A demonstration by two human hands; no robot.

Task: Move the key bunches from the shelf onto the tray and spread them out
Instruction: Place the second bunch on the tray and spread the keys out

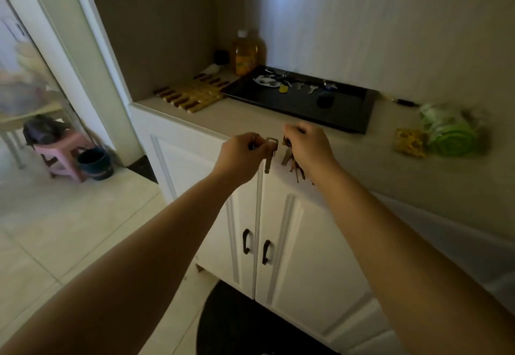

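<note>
A black tray [345,115] lies on the beige shelf top [250,120], with several keys and tags [284,83] spread along its far side and a dark round fob [325,101] nearer its middle. My left hand [242,154] pinches a silver key [269,157] that hangs down in front of the cabinet. Close beside it, my right hand [309,145] grips a bunch of brownish keys [294,165] that dangles below the fist. Both hands hover just before the shelf's front edge, short of the tray.
A wooden slatted trivet [192,94] lies left of the tray, with an amber bottle [246,53] behind it. Green bags [451,131] and a yellow packet [409,141] sit on the right. White cabinet doors [292,243] are below; a pink stool [65,154] and bucket [94,163] stand on the floor at left.
</note>
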